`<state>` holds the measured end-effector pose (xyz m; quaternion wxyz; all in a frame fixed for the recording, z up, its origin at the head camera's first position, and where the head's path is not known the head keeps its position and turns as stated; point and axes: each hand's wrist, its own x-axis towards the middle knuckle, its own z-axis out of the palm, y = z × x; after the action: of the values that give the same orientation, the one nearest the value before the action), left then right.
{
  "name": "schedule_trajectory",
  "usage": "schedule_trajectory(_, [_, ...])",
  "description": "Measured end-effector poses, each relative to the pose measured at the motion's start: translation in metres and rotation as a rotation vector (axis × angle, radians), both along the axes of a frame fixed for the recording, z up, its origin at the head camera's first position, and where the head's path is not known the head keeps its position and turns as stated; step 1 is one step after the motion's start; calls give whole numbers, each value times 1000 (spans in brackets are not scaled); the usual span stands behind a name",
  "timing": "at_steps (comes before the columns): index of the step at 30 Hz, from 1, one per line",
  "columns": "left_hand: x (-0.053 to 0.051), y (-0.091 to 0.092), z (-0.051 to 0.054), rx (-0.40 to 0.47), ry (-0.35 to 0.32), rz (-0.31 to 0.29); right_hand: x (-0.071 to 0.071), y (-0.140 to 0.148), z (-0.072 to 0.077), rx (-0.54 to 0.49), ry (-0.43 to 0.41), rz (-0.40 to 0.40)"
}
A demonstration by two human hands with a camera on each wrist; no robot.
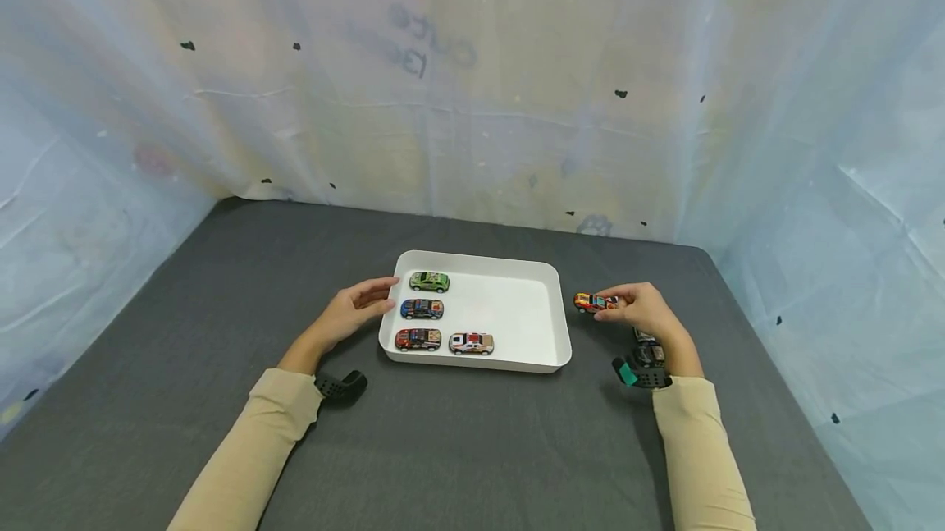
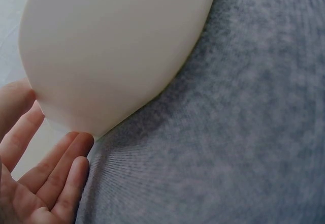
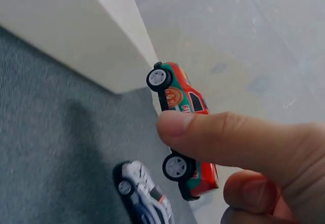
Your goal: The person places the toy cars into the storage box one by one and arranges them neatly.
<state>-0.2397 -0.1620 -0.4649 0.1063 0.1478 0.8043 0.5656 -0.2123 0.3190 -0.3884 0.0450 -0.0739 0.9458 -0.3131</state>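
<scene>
My right hand [image 1: 641, 308] pinches a red, yellow and green toy car [image 1: 594, 303] just right of the white tray [image 1: 520, 309]. In the right wrist view, the thumb lies across the side of the car [image 3: 175, 99], between its wheels. My left hand [image 1: 354, 309] touches the tray's left end with fairly straight fingers; the left wrist view has its fingertips [image 2: 84, 141] against the outer wall. Inside the tray stand a green car [image 1: 429, 281], a blue car [image 1: 422, 308], a red-and-black car [image 1: 417, 339] and a white-and-red car [image 1: 471, 343].
A silver-white toy car [image 3: 147, 193] stands on the dark grey cloth-covered table [image 1: 472, 449], below the held car in the right wrist view. Translucent plastic sheeting [image 1: 472, 104] hangs behind the table and along both sides.
</scene>
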Motion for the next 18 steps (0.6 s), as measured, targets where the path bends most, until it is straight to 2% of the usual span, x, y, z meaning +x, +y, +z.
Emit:
schedule_trajectory(9, [0,1,-1,-8,7,2,-2,-13,16,12,-9,1])
schedule_trajectory(18, [0,0,0,-6,12,-3,-10,-26,27,-19,-41,55])
